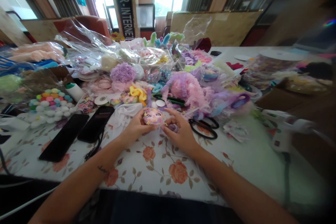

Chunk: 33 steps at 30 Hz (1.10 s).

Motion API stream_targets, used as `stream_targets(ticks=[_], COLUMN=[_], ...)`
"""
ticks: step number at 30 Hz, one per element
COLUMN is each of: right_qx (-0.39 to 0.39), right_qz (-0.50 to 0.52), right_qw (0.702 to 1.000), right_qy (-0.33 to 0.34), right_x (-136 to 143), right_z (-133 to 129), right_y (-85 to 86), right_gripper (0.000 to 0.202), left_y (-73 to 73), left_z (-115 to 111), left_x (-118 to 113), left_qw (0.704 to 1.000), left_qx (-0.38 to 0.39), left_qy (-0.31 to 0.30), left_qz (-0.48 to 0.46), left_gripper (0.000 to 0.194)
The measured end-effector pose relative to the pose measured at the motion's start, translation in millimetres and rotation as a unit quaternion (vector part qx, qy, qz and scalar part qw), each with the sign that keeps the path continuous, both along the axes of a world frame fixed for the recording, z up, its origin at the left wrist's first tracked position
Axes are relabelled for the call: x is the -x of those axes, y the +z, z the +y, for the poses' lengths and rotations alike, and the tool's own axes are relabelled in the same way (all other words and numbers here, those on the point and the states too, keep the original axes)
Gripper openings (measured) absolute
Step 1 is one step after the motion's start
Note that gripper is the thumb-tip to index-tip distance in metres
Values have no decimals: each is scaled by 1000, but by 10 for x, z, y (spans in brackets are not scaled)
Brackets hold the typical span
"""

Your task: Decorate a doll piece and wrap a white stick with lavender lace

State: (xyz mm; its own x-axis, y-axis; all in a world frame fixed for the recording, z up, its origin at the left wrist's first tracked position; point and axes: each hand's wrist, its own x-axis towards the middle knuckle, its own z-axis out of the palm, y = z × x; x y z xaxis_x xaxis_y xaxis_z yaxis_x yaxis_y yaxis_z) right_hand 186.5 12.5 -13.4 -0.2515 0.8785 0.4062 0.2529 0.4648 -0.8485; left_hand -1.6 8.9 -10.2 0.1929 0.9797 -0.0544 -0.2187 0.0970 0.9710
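Note:
A small doll-face piece with big painted eyes and pink and yellow colouring is held up just above the table, its face toward me. My left hand grips its left edge between thumb and fingers. From the other side, my right hand curls its fingers around the right edge, thumb low and forefinger on top. Something small and purple shows faintly below the right fingers; I cannot make it out. White cloth lies behind the left hand, and black-handled scissors rest right of the right hand.
Two black phones lie at the left on the floral tablecloth. Behind sits a heap of craft supplies: a purple pompom, pink fluffy yarn, plastic bags. A white glue gun and a cardboard box stand right.

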Motion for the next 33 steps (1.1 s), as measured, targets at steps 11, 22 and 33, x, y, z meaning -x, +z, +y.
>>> stream_targets(ticks=[11,22,33], right_qx=[-196,-367,-363], right_qz=[-121,-192,-228], right_qw=[973,908,904], right_qy=[-28,60,13], right_x=[30,247,225], right_z=[-120,-271,-228], right_y=[60,-8,-55], right_gripper=[7,19,21], left_y=[94,100,172], left_z=[36,-22,-56], left_x=[-13,-82,-55], left_qw=[982,979,967], left_qx=[67,90,154], left_qy=[132,91,53], left_qz=[-118,-158,-197], left_gripper=[70,64,67])
